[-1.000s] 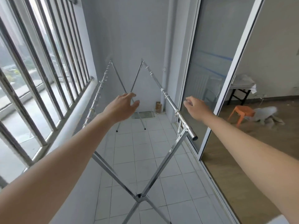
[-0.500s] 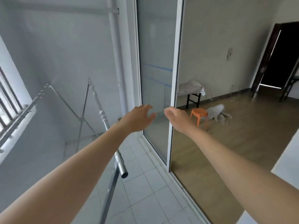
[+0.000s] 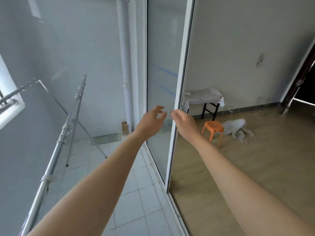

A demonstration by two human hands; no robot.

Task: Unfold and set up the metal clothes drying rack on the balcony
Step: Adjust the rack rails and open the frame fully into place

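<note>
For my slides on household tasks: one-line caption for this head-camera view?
Both empty hands, left and right, reach toward the sliding door frame; the unfolded drying rack stands left.

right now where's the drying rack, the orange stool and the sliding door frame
drying rack [image 3: 64, 133]: head view, on the near top rail, at a clamp joint.
orange stool [image 3: 214, 126]: head view, on the round seat top.
sliding door frame [image 3: 183, 68]: head view, on the white upright edge of the glass panel.
</note>
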